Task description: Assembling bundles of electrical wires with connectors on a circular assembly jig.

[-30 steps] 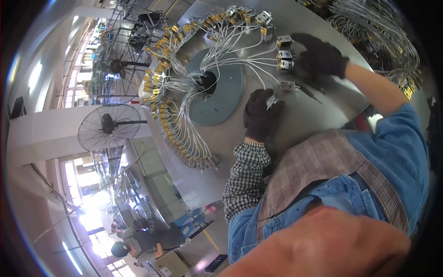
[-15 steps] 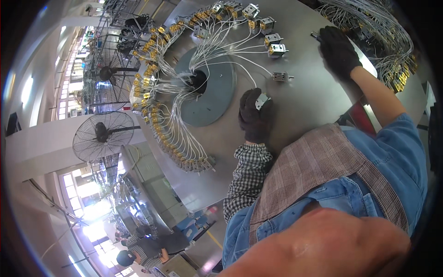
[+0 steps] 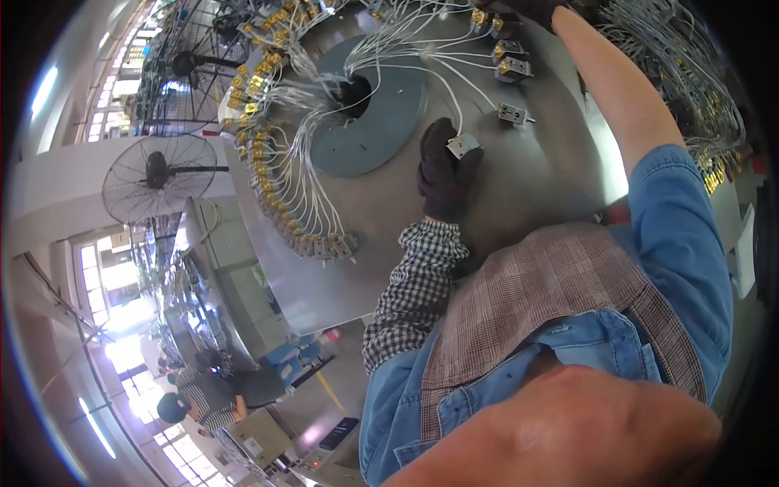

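A small silver box-shaped metal part (image 3: pixel 465 146) on a white wire sits in the fingers of my left hand (image 3: pixel 444 174), which wears a dark glove. My right hand (image 3: pixel 537 10), also dark-gloved, is at the top edge beyond several similar metal parts; its fingers are cut off or hidden. Nearer to the left hand, another box-shaped part (image 3: pixel 513 114) with a short shaft lies on the metal table (image 3: pixel 381 219), on its own white wire.
White wires fan out from a hole in a grey disc (image 3: pixel 381 146) to an arc of brass-coloured and silver parts (image 3: pixel 268 191). Bundled wires (image 3: pixel 673 73) pile up at the right. Large fans (image 3: pixel 157 170) stand at the left; a person in stripes (image 3: pixel 207 398) is beyond the table.
My right hand has moved up to the top edge. My left hand still holds the part, now turned with a flat face showing. The whole view has shifted.
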Demonstrator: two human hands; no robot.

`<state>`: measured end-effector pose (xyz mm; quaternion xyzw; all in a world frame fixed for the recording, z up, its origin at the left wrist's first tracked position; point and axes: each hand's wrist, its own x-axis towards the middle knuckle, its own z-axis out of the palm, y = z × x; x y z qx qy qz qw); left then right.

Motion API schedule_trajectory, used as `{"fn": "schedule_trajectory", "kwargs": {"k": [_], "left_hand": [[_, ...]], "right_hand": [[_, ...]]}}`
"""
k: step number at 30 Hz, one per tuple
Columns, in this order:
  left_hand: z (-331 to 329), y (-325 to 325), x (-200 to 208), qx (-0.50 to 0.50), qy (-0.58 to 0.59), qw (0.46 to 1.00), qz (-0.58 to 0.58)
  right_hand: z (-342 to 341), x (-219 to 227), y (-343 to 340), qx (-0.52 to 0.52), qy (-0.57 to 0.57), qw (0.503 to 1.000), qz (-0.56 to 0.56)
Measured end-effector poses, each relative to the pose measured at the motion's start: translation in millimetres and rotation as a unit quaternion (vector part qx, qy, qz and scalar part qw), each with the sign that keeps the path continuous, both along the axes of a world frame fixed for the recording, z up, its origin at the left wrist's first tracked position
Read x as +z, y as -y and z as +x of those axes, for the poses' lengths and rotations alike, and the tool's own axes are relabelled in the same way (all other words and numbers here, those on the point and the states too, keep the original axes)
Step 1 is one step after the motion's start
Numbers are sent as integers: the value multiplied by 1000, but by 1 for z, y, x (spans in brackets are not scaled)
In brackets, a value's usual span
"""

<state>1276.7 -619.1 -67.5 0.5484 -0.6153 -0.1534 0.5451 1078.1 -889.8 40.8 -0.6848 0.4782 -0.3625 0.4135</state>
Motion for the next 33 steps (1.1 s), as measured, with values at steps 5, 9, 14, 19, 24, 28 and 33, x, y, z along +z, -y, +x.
{"fn": "schedule_trajectory", "kwargs": {"k": [5,9,14,19,24,28,33], "left_hand": [[6,7,-14,-9,-52,999,-8],[-1,2,-6,26,-157,987,-28],[6,-1,-2,-37,-209,977,32],[3,-33,4,-23,-251,967,43],[-4,-71,14,-20,-243,964,104],[-20,-72,26,70,206,976,-13],[-14,-74,21,71,170,981,57]], "right_hand": [[-13,-6,-53,152,-129,973,118],[-42,-29,-78,203,-137,969,9],[-34,-5,-112,112,-165,979,53],[-51,-24,-123,64,-231,959,-150],[-52,-37,-140,126,-222,952,-167],[-42,-36,-145,241,-278,930,-17],[-38,-14,-155,317,-272,909,13]]}}
